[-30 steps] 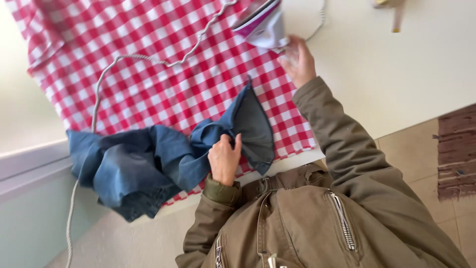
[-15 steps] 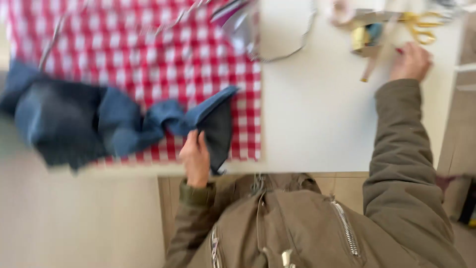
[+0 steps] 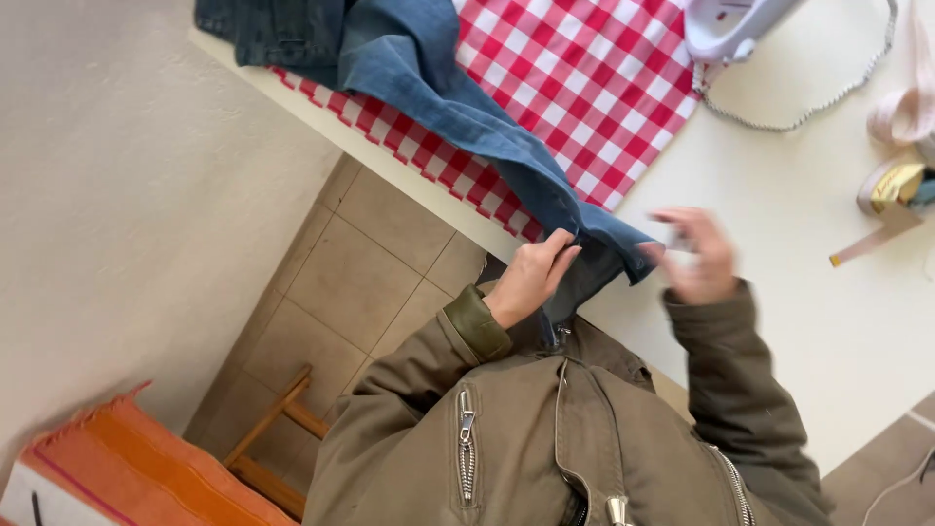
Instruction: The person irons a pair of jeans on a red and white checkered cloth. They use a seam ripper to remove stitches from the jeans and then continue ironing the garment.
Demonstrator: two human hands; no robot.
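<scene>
The jeans (image 3: 429,73) lie across the checked cloth (image 3: 584,88) on the white table (image 3: 808,321), one leg running down to the table's near edge, where its hem (image 3: 594,258) hangs just over the lip in front of us. We judge that the step in hand is working that hem. To do it well we would keep the leg flat and untwisted on the cloth, pull the hem edge taut between both hands, and keep the fold even before anything presses it.

Our left hand (image 3: 531,278) is curled, fingers bent over the denim at the hem and pinching the edge against the table's lip, so it is closed on the fabric. Our right hand (image 3: 696,255) is blurred by motion; it sits just beside the hem's right corner, fingers partly bent, and seems to carry something small and pale, though we cannot tell what, nor whether the grip is firm.

The iron (image 3: 726,29) stands at the far edge of the cloth, well apart from both hands, its cord (image 3: 818,102) looping over the bare table. Rolls of tape (image 3: 891,185) sit at the right. Below the table we see floor tiles (image 3: 360,263) and a wooden stool (image 3: 278,438).
</scene>
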